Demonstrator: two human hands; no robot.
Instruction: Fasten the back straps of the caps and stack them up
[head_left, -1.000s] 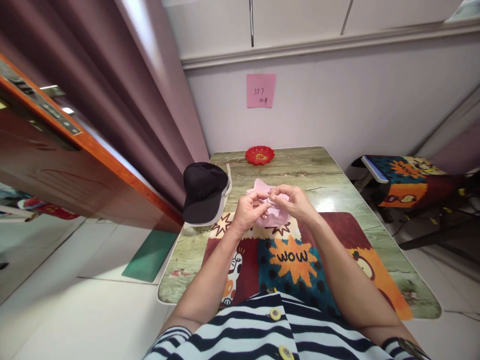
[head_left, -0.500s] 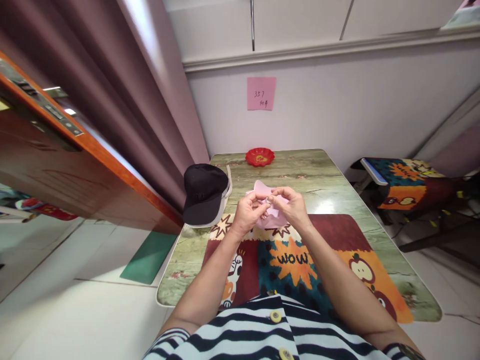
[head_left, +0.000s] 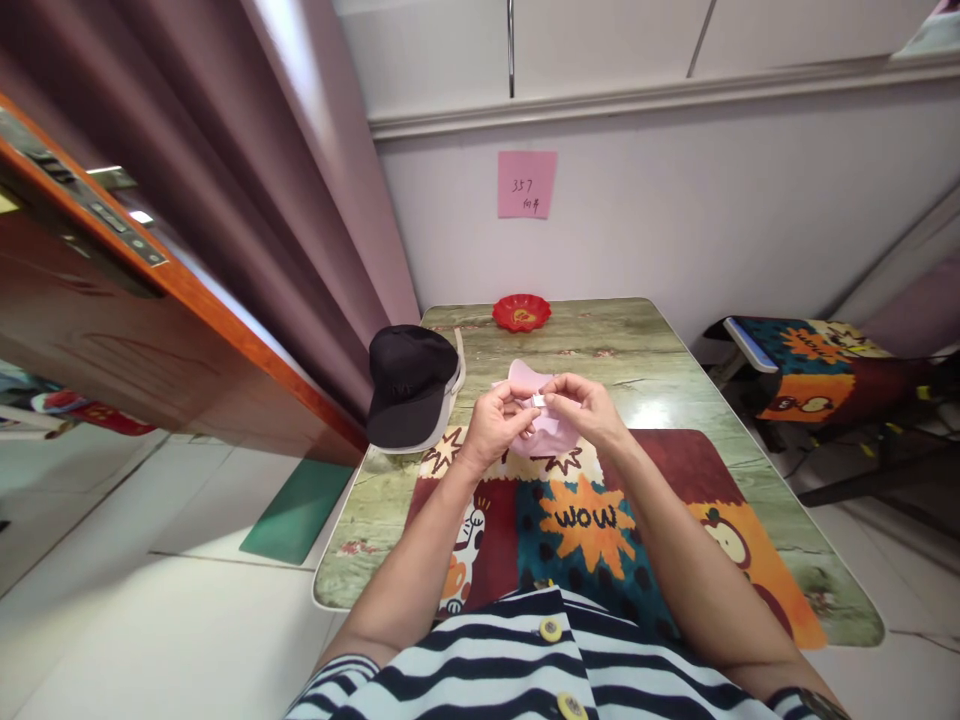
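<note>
At the pink item (head_left: 553, 440), left fingers (head_left: 520, 420) and right fingers (head_left: 568, 383) pinch a small white piece (head_left: 538, 401).

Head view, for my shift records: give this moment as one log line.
left hand: pinching small white piece; right hand: pinching same piece; pink item: at hands; black cap: left of hands; red dish: beyond hands

Site: furnished indoor room, home-like; exact use cannot be told.
Evidence: mauve curtain (head_left: 300, 190), brown wooden door (head_left: 150, 345) with metal lock plate (head_left: 135, 238), pale tiled floor (head_left: 202, 630), plain wall (head_left: 660, 210) bearing a handwritten pink note (head_left: 527, 185); table (head_left: 622, 340) with cartoon mat (head_left: 667, 465) and red scalloped dish (head_left: 521, 313); similarly printed cover (head_left: 810, 345) on further furniture (head_left: 750, 343) at right.
</note>
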